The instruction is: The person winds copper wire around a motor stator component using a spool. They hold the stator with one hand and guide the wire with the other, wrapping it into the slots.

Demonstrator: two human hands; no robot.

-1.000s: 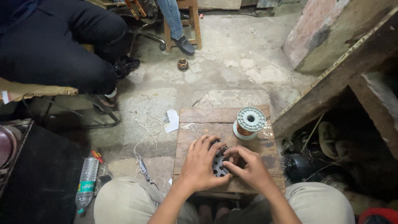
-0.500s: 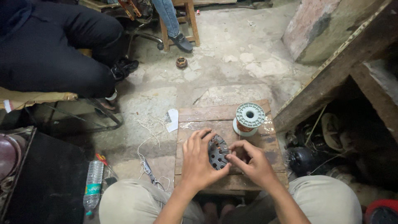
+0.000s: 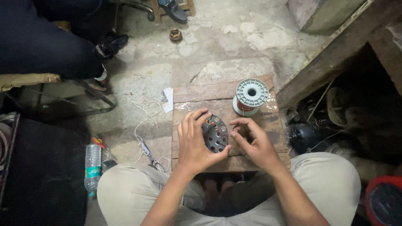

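I sat cross-legged on the floor with a low wooden surface (image 3: pixel 217 94) in front of my knees. At its middle lay a round, slotted metal stator (image 3: pixel 215 134), tilted up on edge. My left hand (image 3: pixel 193 142) had its grip closed around the stator's left side, fingers curled over the top rim and thumb pressing the lower edge. My right hand (image 3: pixel 256 144) rested just right of the stator, fingers bent inward toward it with the tips pinched together; I cannot tell whether that grip held a wire or touched the metal.

Beyond the stator, at the far right corner of the surface, stood a pale green spool (image 3: pixel 250 97) of copper wire, upright, apart from my hands. Left of the surface, on the cracked concrete floor, lay a scrap of white paper (image 3: pixel 168 99), a tangle of pale string (image 3: pixel 144 106) and pliers (image 3: pixel 150 154). Further left lay a plastic bottle (image 3: pixel 92 167) on its side. Far beyond the surface sat a small wound coil (image 3: pixel 175 34). Another person in dark trousers (image 3: pixel 46 46) sat to the far left.
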